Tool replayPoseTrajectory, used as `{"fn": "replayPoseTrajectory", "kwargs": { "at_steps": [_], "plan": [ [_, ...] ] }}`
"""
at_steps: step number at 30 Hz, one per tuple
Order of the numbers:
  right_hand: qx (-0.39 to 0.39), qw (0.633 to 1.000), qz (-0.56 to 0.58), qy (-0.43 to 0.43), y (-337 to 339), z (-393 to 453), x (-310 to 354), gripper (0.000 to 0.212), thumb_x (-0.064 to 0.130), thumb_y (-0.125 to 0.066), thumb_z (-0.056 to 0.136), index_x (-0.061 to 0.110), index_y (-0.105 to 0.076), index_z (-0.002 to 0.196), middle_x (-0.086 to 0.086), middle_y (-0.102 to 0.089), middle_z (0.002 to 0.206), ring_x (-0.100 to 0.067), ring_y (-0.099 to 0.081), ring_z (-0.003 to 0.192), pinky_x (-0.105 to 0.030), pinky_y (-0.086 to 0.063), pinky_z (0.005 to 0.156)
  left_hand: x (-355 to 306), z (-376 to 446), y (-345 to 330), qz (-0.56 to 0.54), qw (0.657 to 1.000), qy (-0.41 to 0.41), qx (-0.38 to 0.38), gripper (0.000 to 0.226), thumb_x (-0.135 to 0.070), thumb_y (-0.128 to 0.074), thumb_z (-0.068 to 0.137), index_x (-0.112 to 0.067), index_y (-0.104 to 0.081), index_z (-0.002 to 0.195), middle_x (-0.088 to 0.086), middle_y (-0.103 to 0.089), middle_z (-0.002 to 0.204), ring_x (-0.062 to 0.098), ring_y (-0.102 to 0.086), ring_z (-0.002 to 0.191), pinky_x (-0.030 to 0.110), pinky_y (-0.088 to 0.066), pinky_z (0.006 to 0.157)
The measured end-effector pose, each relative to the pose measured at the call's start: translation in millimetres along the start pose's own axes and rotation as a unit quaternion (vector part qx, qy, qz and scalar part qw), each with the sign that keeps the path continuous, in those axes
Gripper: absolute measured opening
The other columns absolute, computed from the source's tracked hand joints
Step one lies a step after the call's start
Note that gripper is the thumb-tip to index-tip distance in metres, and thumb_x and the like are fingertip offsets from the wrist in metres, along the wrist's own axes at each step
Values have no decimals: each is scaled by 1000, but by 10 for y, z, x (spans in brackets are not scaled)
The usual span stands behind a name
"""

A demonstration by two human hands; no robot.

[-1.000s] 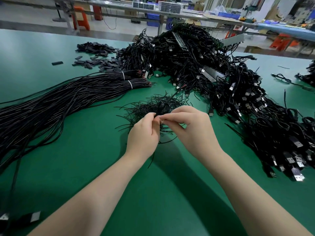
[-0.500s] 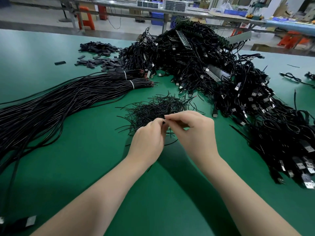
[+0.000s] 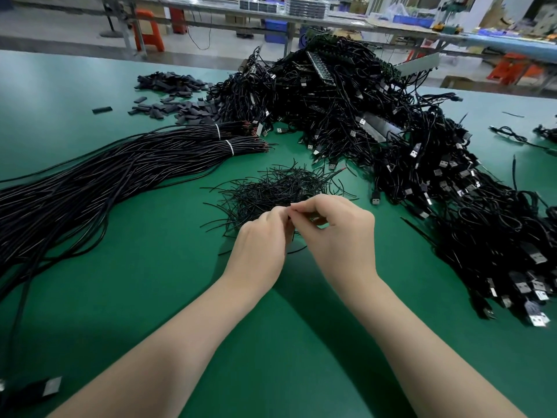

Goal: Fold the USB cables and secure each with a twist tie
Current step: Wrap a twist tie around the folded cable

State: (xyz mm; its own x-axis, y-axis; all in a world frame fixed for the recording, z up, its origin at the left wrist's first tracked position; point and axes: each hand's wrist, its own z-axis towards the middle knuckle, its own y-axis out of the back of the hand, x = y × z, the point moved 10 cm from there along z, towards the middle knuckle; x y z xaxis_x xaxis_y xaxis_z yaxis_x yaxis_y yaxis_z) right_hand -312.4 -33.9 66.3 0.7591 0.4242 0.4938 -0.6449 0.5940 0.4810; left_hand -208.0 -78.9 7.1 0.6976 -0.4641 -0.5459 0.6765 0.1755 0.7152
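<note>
Green table [image 3: 120, 297] w/ black sleeve bits [image 3: 168, 86]; orange stool [image 3: 149, 30] behind.

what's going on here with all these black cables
A person sits at a green table sorting USB cables. Both hands meet just in front of a small heap of twist ties: the left hand and right hand pinch something thin and black between their fingertips, probably a tie, though what exactly is hard to tell. Long straight cables lie banded to the left, and a big pile of cables with USB plugs spreads right.

Two hands [image 3: 301, 236]; two banded wire bundles [image 3: 180, 149].
</note>
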Motion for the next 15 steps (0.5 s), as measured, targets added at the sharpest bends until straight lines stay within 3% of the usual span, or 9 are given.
{"fn": "replayPoseTrajectory", "kwargs": {
  "at_steps": [4,7,10,12,15],
  "plan": [
    [-5,1000,2,-1,-9,-21,29,8,8,-80,75,13,-74,75,6,-71,73,-9,-64,68,-32,-55,61,-4,-15,-26,22,1000,-7,3,13,-11,-41,101,-12,-52,94,-10,-38,74,18,-36,66,29,-18,64],
    [37,999,10,-32,-61,16,-14,6,17,-79,77,19,-73,74,9,-71,72,-10,-65,69,-35,-55,63,1,3,-102,87,996,-23,24,13,-14,-34,101,-18,-42,91,-12,-30,71,18,-31,64,29,-15,65],
    [88,994,9,-70,-89,75,-103,8,26,-78,76,25,-71,72,13,-69,70,-9,-65,68,-36,-55,64,-37,11,-144,143,988,-39,37,20,-19,-24,100,-20,-43,97,-7,-39,82,21,-41,74,30,-16,68],
    [107,991,6,-84,-77,104,-132,12,27,-80,75,26,-69,69,12,-69,68,-10,-65,66,-37,-55,64,-82,9,-156,166,984,-46,45,21,-18,-28,102,-17,-49,101,-2,-51,88,24,-52,83,30,-16,69],
    [152,981,-22,-116,-92,127,-200,16,31,-80,75,25,-67,67,11,-68,66,-11,-64,68,-36,-55,66,-224,-24,-139,179,979,-86,43,14,-6,-48,95,-8,-61,90,7,-59,75,30,-57,67,32,-23,64]
  ]
}}
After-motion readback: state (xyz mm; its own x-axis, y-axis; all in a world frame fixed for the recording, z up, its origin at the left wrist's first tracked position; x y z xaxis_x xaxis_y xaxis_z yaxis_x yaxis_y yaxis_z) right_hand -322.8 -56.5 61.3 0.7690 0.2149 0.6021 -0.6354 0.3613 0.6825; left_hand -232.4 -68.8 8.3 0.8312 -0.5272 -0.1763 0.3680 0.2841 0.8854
